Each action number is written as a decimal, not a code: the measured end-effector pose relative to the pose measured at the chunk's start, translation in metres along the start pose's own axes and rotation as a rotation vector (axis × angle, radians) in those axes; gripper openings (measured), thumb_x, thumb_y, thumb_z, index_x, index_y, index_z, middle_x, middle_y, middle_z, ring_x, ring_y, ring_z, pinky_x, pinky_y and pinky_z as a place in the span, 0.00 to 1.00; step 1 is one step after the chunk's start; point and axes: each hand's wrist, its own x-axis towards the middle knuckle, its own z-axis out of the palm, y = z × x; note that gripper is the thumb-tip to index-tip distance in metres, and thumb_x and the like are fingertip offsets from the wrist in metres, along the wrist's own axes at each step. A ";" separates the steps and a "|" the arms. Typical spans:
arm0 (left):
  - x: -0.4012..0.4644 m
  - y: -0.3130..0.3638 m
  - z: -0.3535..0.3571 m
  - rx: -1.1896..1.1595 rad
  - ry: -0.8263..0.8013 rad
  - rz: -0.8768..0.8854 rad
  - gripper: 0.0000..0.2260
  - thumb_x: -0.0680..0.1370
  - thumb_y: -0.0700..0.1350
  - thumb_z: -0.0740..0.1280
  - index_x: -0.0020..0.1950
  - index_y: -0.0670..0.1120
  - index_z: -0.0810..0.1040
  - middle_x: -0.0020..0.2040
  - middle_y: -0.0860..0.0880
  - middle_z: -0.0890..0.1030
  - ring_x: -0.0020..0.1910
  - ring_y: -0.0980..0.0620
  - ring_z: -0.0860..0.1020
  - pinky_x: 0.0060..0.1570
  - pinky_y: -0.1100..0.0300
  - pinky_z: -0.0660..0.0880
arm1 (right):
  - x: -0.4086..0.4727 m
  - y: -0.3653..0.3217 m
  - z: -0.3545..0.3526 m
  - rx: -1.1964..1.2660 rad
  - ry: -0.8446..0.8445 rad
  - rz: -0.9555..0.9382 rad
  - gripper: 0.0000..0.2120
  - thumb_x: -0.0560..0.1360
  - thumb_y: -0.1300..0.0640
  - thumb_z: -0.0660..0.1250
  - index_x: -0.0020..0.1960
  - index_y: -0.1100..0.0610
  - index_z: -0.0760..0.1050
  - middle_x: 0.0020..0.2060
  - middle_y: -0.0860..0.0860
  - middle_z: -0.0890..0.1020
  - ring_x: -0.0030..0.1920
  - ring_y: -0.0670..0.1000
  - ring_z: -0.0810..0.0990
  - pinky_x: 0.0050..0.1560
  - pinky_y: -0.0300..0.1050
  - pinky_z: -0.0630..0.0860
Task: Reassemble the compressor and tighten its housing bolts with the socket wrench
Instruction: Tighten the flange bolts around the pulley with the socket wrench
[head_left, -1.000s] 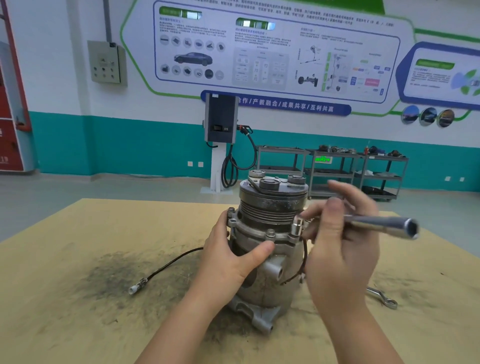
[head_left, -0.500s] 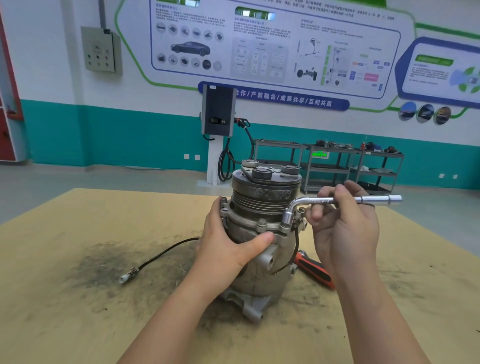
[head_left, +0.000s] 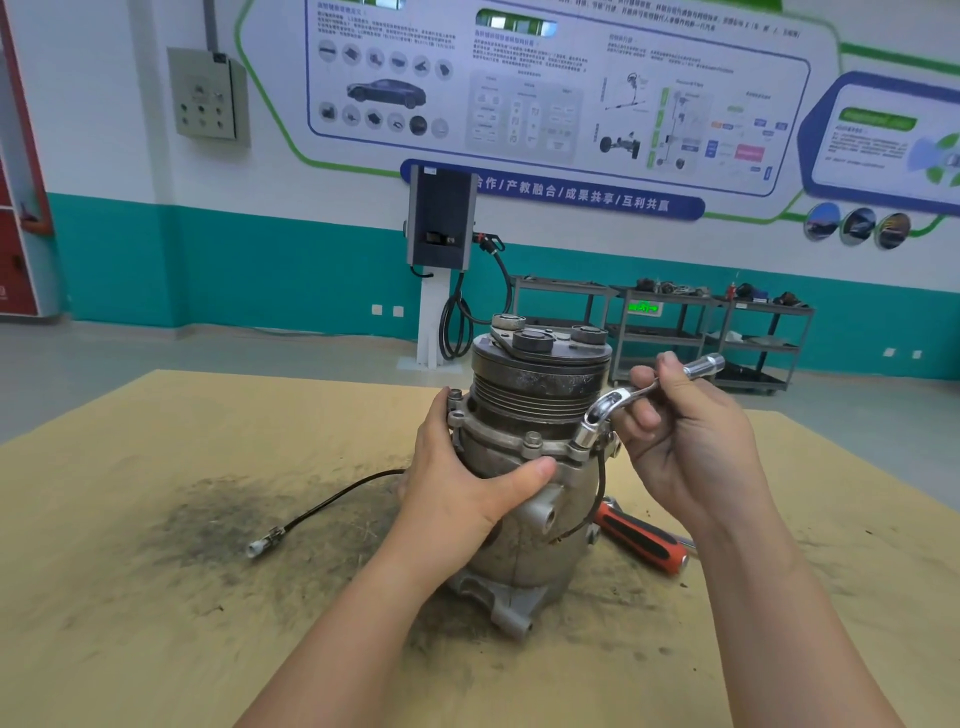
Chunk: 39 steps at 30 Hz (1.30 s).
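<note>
The grey metal compressor (head_left: 535, 395) stands upright on the worn yellow table (head_left: 156, 597), pulley end up. My left hand (head_left: 462, 478) grips its housing from the left, thumb laid across the front just below the flange. My right hand (head_left: 685, 441) holds the chrome L-shaped socket wrench (head_left: 602, 410) by its handle. The wrench's socket end sits down on a housing bolt at the right of the flange. Another housing bolt (head_left: 533, 441) shows on the flange front. A black wire with a white plug (head_left: 260, 546) trails from the compressor to the left.
A screwdriver with a red and black handle (head_left: 639, 538) lies on the table right of the compressor. A dark greasy stain covers the table to the left. Beyond the table stand a charging post (head_left: 441, 270) and metal shelving carts (head_left: 675, 338).
The wrench's socket went from the air onto the right flange bolt, and the handle has since swung from pointing right toward the back. My left hand kept its hold.
</note>
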 end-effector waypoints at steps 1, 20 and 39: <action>0.001 0.000 -0.001 -0.005 0.002 0.000 0.52 0.53 0.70 0.75 0.72 0.67 0.53 0.71 0.58 0.69 0.71 0.54 0.69 0.72 0.45 0.65 | 0.000 0.000 0.001 -0.008 0.003 -0.002 0.11 0.82 0.61 0.56 0.42 0.60 0.67 0.30 0.51 0.78 0.22 0.45 0.69 0.23 0.36 0.68; 0.010 -0.005 -0.005 0.109 0.010 0.008 0.57 0.51 0.72 0.73 0.76 0.62 0.53 0.64 0.62 0.62 0.70 0.56 0.66 0.72 0.49 0.66 | -0.023 0.012 0.010 0.090 0.107 -0.256 0.12 0.82 0.59 0.56 0.41 0.52 0.65 0.28 0.47 0.74 0.21 0.46 0.66 0.23 0.35 0.64; 0.016 -0.013 0.001 0.041 0.052 0.024 0.41 0.46 0.78 0.72 0.54 0.77 0.58 0.55 0.65 0.79 0.58 0.61 0.78 0.60 0.56 0.74 | -0.056 0.056 0.035 -0.656 -0.195 -1.025 0.04 0.82 0.52 0.58 0.52 0.44 0.69 0.38 0.52 0.75 0.35 0.51 0.75 0.38 0.43 0.74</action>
